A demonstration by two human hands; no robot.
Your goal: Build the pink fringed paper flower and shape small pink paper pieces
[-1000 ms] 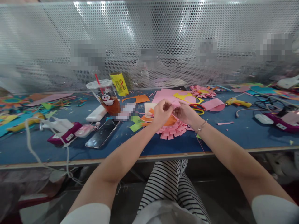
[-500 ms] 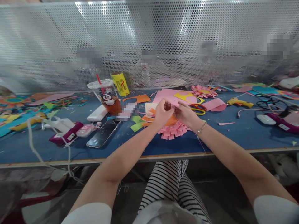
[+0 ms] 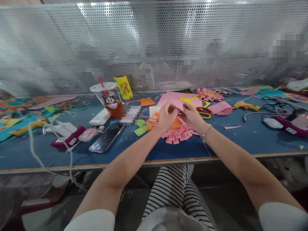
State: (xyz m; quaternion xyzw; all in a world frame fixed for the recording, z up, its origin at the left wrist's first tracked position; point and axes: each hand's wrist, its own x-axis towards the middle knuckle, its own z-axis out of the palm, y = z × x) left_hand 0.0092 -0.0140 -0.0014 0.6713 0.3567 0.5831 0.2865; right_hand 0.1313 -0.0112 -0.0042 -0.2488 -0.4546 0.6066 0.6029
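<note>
Just inside the near edge of the blue table (image 3: 240, 138), a fringed pink paper flower (image 3: 176, 138) with an orange centre (image 3: 175, 124) is laid flat. Directly above it, a small pink paper piece (image 3: 179, 106) is pinched between the fingertips of the left hand (image 3: 167, 117) and the right hand (image 3: 192, 117), which are brought close together with fingers curled. The exact contact is partly hidden by the fingers.

Creasing or tearing of the piece may be caused by unequal pull between the two pinches. If the grip is too loose, the piece could be dropped onto the flower and be hard to pick out against the same colour. The fringe may be bent if the wrists are lowered onto it.

Just to the right of the right hand, scissors (image 3: 204, 113) with red and yellow handles are placed; rightward travel is obstructed by them. Farther left, a drink cup (image 3: 113, 104) is stood and could be knocked over by a wide sweep. Behind the hands, a pink sheet (image 3: 166, 98) is partly covered by yellow cut-out paper (image 3: 189, 100). Beyond these, a second pink flower (image 3: 202, 94) is set down, and further reach is blocked by a perforated metal screen (image 3: 154, 32).
</note>
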